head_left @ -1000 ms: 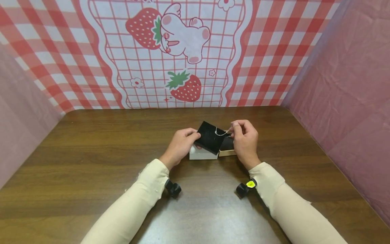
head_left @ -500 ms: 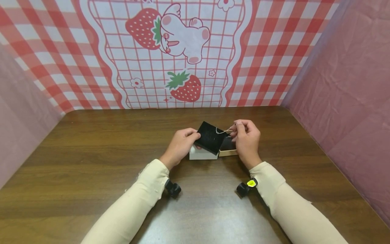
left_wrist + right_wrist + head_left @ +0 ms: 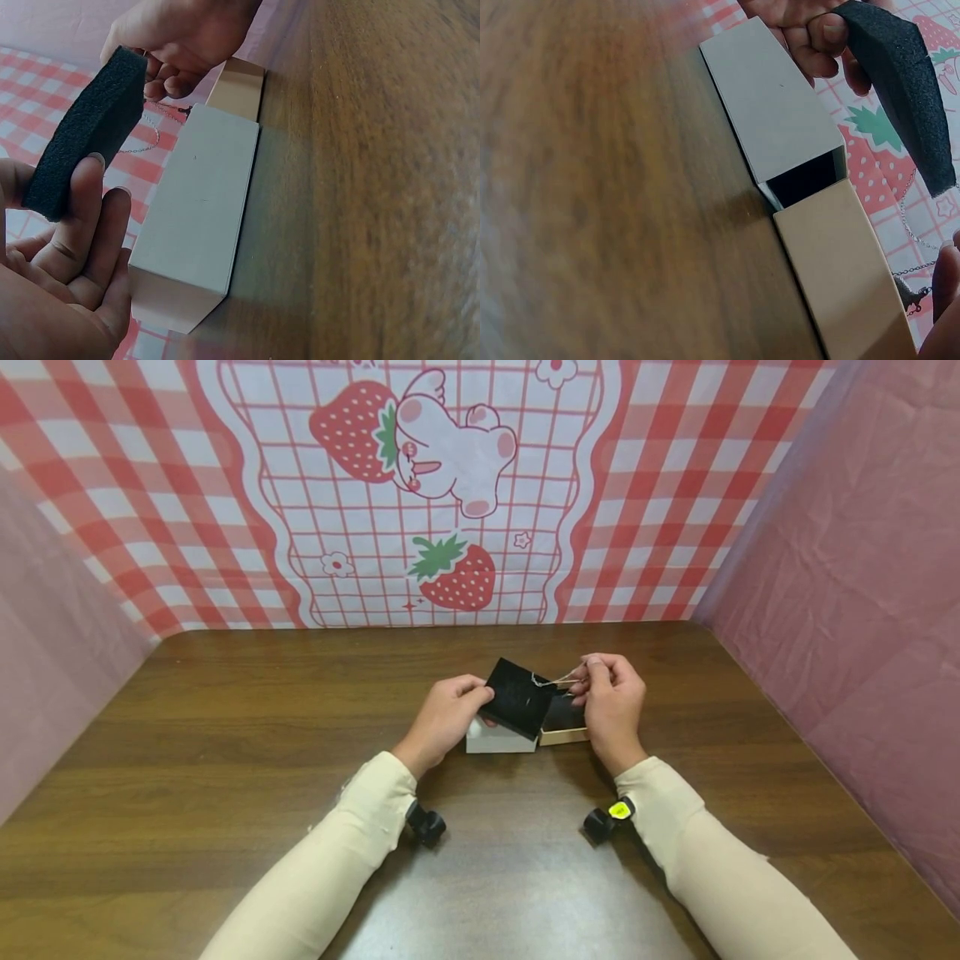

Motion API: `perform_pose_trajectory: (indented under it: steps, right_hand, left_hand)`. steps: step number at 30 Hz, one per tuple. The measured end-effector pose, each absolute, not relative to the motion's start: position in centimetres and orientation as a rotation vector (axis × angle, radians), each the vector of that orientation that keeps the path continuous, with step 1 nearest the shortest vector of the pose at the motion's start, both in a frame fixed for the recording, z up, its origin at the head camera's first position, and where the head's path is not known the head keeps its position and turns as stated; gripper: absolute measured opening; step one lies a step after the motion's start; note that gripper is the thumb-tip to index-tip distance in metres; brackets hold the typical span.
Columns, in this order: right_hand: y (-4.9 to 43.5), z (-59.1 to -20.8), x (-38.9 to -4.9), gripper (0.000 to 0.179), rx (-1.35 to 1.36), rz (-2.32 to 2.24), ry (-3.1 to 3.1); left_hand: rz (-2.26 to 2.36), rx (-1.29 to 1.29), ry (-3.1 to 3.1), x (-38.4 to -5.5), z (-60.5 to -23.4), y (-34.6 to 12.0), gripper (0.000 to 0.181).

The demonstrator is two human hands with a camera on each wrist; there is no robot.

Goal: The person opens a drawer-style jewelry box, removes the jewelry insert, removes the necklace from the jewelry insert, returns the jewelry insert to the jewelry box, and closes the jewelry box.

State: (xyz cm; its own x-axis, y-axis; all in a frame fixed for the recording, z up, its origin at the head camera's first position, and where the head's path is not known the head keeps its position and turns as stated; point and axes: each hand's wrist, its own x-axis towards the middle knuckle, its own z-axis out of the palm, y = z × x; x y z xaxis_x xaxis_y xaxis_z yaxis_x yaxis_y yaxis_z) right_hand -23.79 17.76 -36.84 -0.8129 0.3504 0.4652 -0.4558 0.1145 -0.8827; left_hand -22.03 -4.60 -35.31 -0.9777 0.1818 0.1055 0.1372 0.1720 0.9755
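Note:
My left hand (image 3: 446,714) pinches a black foam pad (image 3: 517,697) by its left edge, thumb on top, and holds it tilted above the boxes. Between the fingertips of my right hand (image 3: 615,706) is a thin silvery chain (image 3: 558,680), which runs over to the pad's upper right corner. In the right wrist view a small dark charm (image 3: 913,295) hangs with the chain near my right fingers. Below the pad lies a white box part (image 3: 501,742). A tan box part (image 3: 564,737) with a dark inside adjoins it on the right, partly hidden behind my right hand.
The boxes rest on a brown wooden table (image 3: 495,877). Behind it hangs a red-and-white checked cloth (image 3: 660,485) with strawberries. Pink cloth (image 3: 847,610) closes off both sides. A black wrist camera (image 3: 427,827) sits at each cuff.
My right hand has shifted slightly to the right, drawing the chain straighter from the pad. More of the tan box shows. The left hand and the pad have stayed put.

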Motion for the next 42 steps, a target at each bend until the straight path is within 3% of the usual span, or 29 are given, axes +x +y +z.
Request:
perform_pose_trajectory:
  steps: [15, 27, 42]
  right_hand:
    - [16.7, -34.2, -21.5, 0.022, 0.169, 1.693, -1.821]
    - [18.2, -36.5, -23.8, 0.018, 0.184, 1.670, -1.783]
    - [19.1, -36.3, -24.2, 0.022, 0.182, 1.709, -1.696]
  left_hand:
    - [1.960, 0.328, 2.381, -22.0, -35.3, -4.6, 0.020]
    - [1.964, 0.364, 2.401, -22.1, -35.6, -4.6, 0.021]
    - [1.963, 0.358, 2.405, -22.0, -35.5, -4.6, 0.021]
